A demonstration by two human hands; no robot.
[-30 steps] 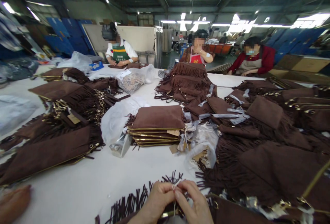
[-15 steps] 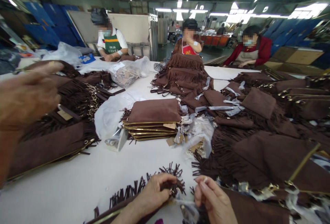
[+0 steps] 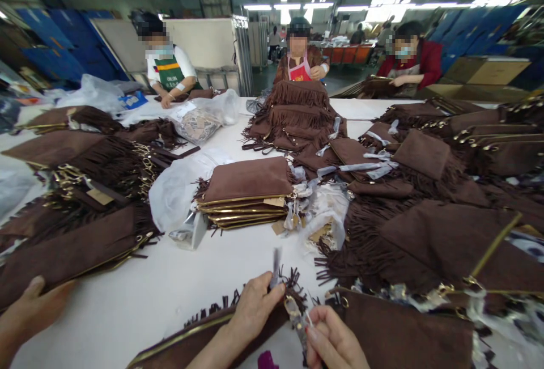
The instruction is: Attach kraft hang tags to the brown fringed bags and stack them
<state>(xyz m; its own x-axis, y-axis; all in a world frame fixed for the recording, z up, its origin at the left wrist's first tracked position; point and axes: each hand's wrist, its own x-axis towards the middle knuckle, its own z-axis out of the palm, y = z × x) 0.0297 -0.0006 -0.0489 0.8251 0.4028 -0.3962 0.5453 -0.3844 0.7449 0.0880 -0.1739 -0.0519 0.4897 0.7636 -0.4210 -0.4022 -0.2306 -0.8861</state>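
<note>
A brown fringed pouch point(image 3: 191, 338) with a gold zip lies at the table's near edge, under my left hand point(image 3: 257, 306). That hand is closed, and a translucent plastic strip point(image 3: 276, 264) sticks up from its fingers. Just right of them hangs a metal clasp point(image 3: 292, 308) with clear plastic wrap about it. My right hand point(image 3: 335, 338) is closed in a pinch on a thin white string point(image 3: 309, 318) beside the wrapped clasp. Another brown pouch point(image 3: 403, 329) lies flat to the right of my right hand.
A co-worker's hand point(image 3: 40, 312) reaches in at the left, by a brown pouch point(image 3: 76, 250). Ahead are a pouch stack point(image 3: 250, 179), a plastic bag point(image 3: 178, 187) and a bag of tags point(image 3: 327, 216). Fringed pouches point(image 3: 442, 244) crowd the right. Three people work across the white table point(image 3: 238, 261).
My left hand has turned slightly, and the plastic strip now stands up from it. My right hand has moved down and left. The co-worker's hand at left has dropped from mid-air to the table.
</note>
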